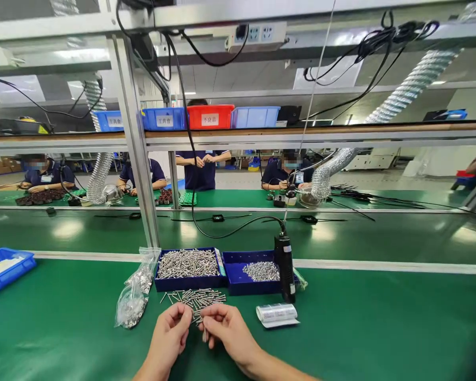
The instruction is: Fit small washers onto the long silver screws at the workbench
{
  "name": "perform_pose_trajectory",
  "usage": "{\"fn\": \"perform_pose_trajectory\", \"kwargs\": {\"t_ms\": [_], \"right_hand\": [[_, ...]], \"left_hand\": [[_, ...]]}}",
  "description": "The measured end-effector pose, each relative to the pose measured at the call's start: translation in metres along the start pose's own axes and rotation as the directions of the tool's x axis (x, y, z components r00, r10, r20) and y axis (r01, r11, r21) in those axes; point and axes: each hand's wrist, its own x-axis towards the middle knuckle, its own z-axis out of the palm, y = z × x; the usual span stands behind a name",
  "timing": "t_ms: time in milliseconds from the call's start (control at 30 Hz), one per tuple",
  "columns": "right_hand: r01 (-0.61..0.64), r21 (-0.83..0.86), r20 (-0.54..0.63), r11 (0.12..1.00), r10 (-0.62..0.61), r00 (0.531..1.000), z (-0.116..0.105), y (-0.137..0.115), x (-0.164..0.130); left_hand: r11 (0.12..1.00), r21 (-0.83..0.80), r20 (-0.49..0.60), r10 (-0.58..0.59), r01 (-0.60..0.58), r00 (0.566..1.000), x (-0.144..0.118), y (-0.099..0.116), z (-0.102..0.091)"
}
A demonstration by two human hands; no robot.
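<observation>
Pinching one screw [204, 332] upright betw. thumb & fingers, the right hand [227, 330] has its grip clenched on the shank; left hand [170, 336] meets it, fingertips closed at the screw's top end, prob. fitting a small part, too tiny to tell. Step looks like single-piece assembly. Next calls for steady alignment, then another from the loose screw pile [194, 299] on the green counter [381, 328]. Beyond: screw tray [187, 267], washer tray [257, 275], electric screwdriver [285, 267], bag [135, 293].

red bin [210, 116] label 不良品, blue bin [164, 119] label 工具盒
</observation>
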Motion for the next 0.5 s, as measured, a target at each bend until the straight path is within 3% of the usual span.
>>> {"fn": "perform_pose_trajectory", "kwargs": {"t_ms": [167,500], "right_hand": [[0.017,0.152,-0.022,0.988,-0.014,1.0,-0.002,0.009,-0.006],[-0.013,0.182,0.021,0.983,0.009,1.0,-0.006,0.005,-0.005]], "left_hand": [[0.997,0.064,0.023,0.042,-0.043,0.999,0.0,-0.007,0.003],[0.989,0.15,0.057,0.009,-0.017,0.998,-0.011,0.008,0.013]]}}
